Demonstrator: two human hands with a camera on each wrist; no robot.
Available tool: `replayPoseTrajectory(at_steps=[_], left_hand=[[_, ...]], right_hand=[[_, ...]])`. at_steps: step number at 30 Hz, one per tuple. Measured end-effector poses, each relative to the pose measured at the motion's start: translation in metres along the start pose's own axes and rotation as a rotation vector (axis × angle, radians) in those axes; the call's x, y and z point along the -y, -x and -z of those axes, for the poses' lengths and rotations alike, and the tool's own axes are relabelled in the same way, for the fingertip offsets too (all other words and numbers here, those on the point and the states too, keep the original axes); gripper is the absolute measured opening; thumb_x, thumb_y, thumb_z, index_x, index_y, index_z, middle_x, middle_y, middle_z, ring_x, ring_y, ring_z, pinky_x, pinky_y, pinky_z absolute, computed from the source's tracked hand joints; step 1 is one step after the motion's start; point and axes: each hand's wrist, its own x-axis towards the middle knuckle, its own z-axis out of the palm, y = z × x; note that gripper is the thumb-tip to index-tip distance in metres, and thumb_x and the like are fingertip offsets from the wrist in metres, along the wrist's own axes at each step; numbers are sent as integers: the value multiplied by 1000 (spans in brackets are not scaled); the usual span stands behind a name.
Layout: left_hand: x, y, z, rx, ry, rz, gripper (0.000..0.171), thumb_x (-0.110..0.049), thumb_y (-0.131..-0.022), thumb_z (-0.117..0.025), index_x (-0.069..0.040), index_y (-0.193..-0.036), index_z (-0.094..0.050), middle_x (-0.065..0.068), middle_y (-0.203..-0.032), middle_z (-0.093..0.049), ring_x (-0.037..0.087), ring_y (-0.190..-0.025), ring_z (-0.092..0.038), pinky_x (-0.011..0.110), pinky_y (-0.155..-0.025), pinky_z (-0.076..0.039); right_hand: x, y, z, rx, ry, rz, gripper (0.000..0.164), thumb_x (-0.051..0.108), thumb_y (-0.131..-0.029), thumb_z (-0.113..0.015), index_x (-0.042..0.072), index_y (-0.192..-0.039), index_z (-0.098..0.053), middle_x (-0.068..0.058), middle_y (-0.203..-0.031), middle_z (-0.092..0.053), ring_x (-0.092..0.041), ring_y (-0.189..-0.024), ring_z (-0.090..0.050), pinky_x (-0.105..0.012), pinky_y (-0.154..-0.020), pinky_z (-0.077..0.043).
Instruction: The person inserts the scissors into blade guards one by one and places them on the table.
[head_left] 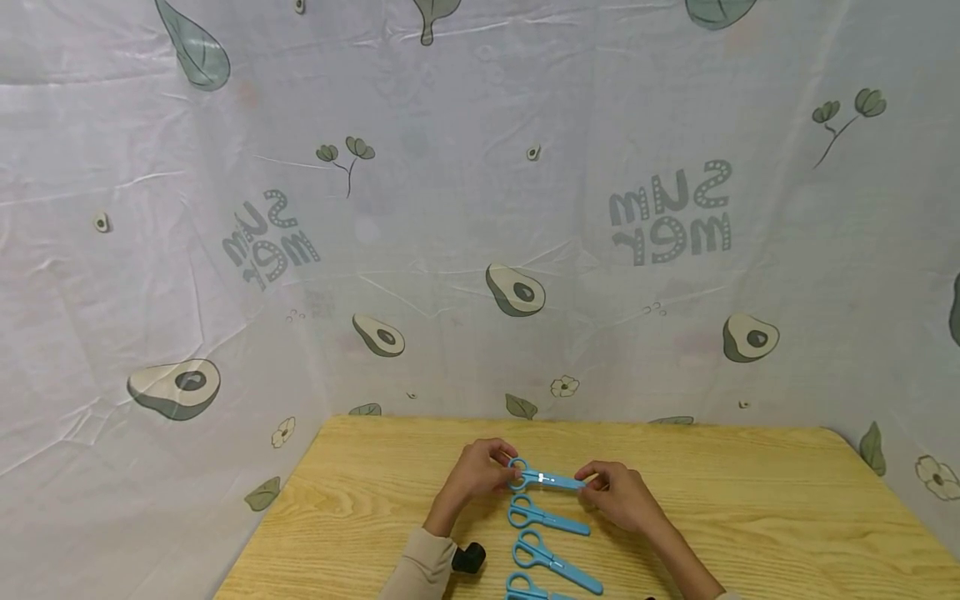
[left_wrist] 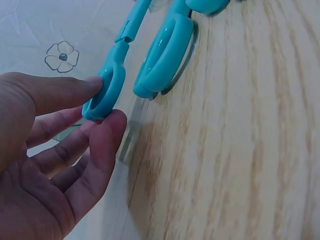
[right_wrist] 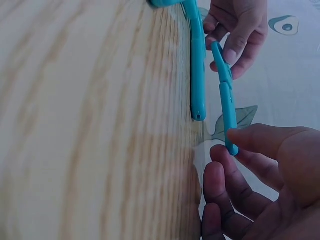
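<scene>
A pair of blue scissors (head_left: 553,480) is held level between both hands, its blades covered by a blue sheath. My left hand (head_left: 485,468) pinches the handle loops (left_wrist: 106,92) between thumb and fingers. At the other end, my right hand (head_left: 618,496) pinches the tip of the sheath (right_wrist: 228,112) between thumb and fingertips. Just nearer to me lies a second pair of blue scissors (head_left: 551,518) on the wooden table, followed by a third pair (head_left: 558,562). All point to the right, with loops on the left.
Another pair of blue scissors (head_left: 528,588) is cut off by the bottom edge of the head view. The wooden table (head_left: 750,500) meets a pale printed sheet (head_left: 450,250) hanging behind it and at the sides. A black object (head_left: 469,558) sits by the left sleeve (head_left: 423,562).
</scene>
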Motion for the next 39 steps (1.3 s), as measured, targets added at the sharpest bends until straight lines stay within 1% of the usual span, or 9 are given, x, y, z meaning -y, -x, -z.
replayPoseTrajectory(at_steps=[6,12,16,21,26,31,35,39], left_hand=[[0,0,0,12,-26,5,21,-7,-91,-84,-2,-110,-77,9,-95,-75,16,-66,-72,27,-56,-60],[0,0,0,11,-38,-13,21,-6,-91,-84,-1,-110,-77,10,-94,-76,16,-66,-72,26,-56,-60],[0,1,1,10,-59,-10,21,-8,-92,-84,-1,-111,-77,11,-96,-76,15,-67,-71,26,-57,-59],[1,3,0,12,-89,-4,20,-11,-94,-83,-2,-111,-79,11,-100,-75,16,-76,-72,28,-61,-60],[2,5,0,13,-83,-4,19,-12,-95,-83,-1,-110,-79,9,-99,-74,18,-81,-74,29,-62,-61],[2,5,0,12,-83,-11,21,-11,-94,-82,0,-111,-79,9,-98,-75,19,-82,-74,29,-63,-60],[0,6,0,14,-76,-24,21,-10,-94,-82,2,-112,-78,10,-99,-75,22,-84,-76,30,-63,-61],[-2,6,1,10,-103,-33,21,-11,-94,-82,1,-111,-78,9,-98,-75,24,-85,-76,32,-67,-62]], right_hand=[[0,0,1,15,12,-2,22,13,-96,-78,3,-117,-77,-4,-91,-78,-16,-77,-71,-32,-65,-57],[1,-1,1,20,24,-7,22,13,-96,-78,4,-116,-77,-4,-93,-78,-16,-79,-71,-34,-68,-58],[1,-1,2,23,36,-17,23,14,-96,-78,4,-117,-78,-4,-96,-78,-16,-83,-71,-36,-70,-59],[-1,-1,2,30,46,-17,24,14,-97,-78,4,-118,-78,-3,-98,-78,-17,-86,-71,-37,-72,-60],[-3,0,3,53,37,3,22,14,-98,-76,3,-117,-79,-4,-100,-78,-18,-87,-70,-37,-73,-60],[-5,0,3,62,31,15,20,13,-98,-75,4,-115,-80,-5,-103,-79,-18,-87,-71,-35,-73,-60],[-4,1,5,74,26,33,19,13,-98,-74,3,-113,-80,-6,-104,-79,-19,-87,-72,-33,-72,-60],[-4,2,8,81,27,51,20,14,-99,-74,3,-114,-79,-6,-105,-79,-20,-89,-72,-31,-73,-60]])
